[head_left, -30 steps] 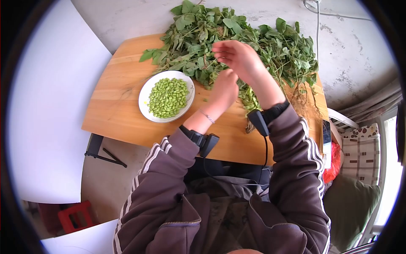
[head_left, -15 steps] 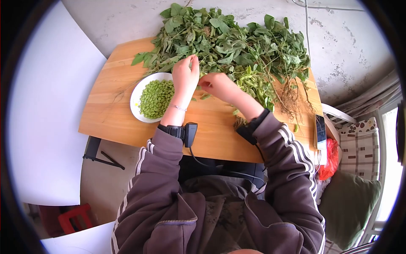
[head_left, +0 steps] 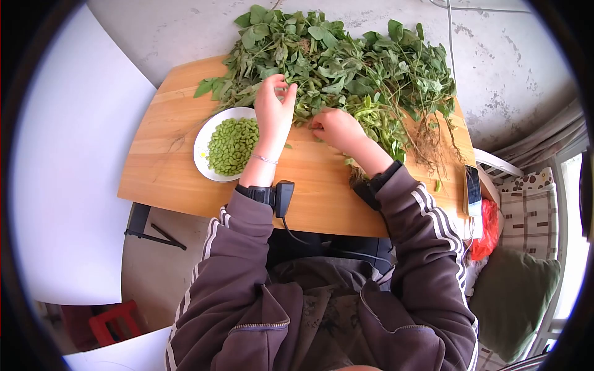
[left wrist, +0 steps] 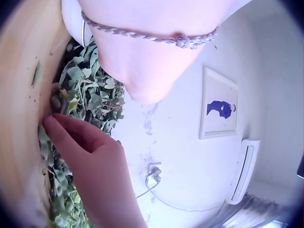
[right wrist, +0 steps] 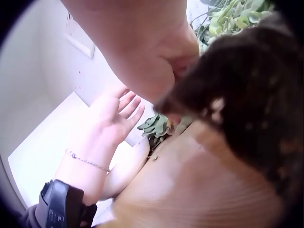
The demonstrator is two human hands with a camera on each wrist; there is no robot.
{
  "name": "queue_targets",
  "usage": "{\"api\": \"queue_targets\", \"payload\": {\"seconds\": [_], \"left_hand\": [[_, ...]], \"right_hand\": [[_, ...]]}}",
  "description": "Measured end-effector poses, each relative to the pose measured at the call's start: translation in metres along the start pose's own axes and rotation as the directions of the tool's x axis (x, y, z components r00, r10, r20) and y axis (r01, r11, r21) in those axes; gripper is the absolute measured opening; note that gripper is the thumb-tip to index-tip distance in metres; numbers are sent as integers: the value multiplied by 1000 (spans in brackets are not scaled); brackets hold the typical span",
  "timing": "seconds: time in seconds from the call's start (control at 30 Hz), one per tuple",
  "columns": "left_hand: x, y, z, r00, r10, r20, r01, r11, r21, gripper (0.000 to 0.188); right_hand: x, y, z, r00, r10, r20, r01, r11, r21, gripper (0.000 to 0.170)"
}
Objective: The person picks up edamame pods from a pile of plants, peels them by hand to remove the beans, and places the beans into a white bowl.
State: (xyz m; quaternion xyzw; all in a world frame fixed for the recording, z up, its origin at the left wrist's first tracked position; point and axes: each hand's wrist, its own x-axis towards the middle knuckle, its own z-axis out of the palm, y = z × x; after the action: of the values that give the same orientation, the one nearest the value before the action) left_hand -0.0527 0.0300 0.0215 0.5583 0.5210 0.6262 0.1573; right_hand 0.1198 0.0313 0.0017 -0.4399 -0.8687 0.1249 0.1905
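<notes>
My left hand (head_left: pixel 274 114) hovers at the right rim of a white plate (head_left: pixel 199 162), fingers loosely spread with nothing between them. In the right wrist view, the same hand (right wrist: pixel 116 114) shows its relaxed fingers. Shelled green beans (head_left: pixel 232 147) fill the plate. To the right, my right hand (head_left: pixel 340 130) is low at the front edge of the leafy bean plants (head_left: pixel 346 62). Its thumb and forefinger come together at a green bean pod (right wrist: pixel 184 124) close over the tabletop. In the left wrist view, this hand (left wrist: pixel 90 156) partly covers the plants.
The heap of plants spreads along the back of the wooden table (head_left: pixel 167 148), with bare roots (head_left: pixel 430 151) at its right end. A phone (head_left: pixel 473 183) lies at the table's right edge. A red plastic bag (head_left: pixel 486 229) and a green cushion (head_left: pixel 516 303) are beyond it.
My hands, close together in front of the plants a second ago, have separated. The left moved left to the plate and its fingers loosened; the right came down to the tabletop.
</notes>
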Motion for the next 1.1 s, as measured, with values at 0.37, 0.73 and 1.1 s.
{"api": "queue_targets", "payload": {"seconds": [0.37,0.73,1.1], "left_hand": [[-12,-15,-9,859,-86,504,-218,830,513,18],[-32,5,22,733,-53,678,239,954,-183,26],[-35,20,21,750,379,542,-346,923,-168,28]], "right_hand": [[-45,29,-38,950,303,-70,-139,615,776,23],[-65,30,-47,936,343,-75,-35,303,952,27],[-73,36,-44,938,326,-121,-42,453,890,22]]}}
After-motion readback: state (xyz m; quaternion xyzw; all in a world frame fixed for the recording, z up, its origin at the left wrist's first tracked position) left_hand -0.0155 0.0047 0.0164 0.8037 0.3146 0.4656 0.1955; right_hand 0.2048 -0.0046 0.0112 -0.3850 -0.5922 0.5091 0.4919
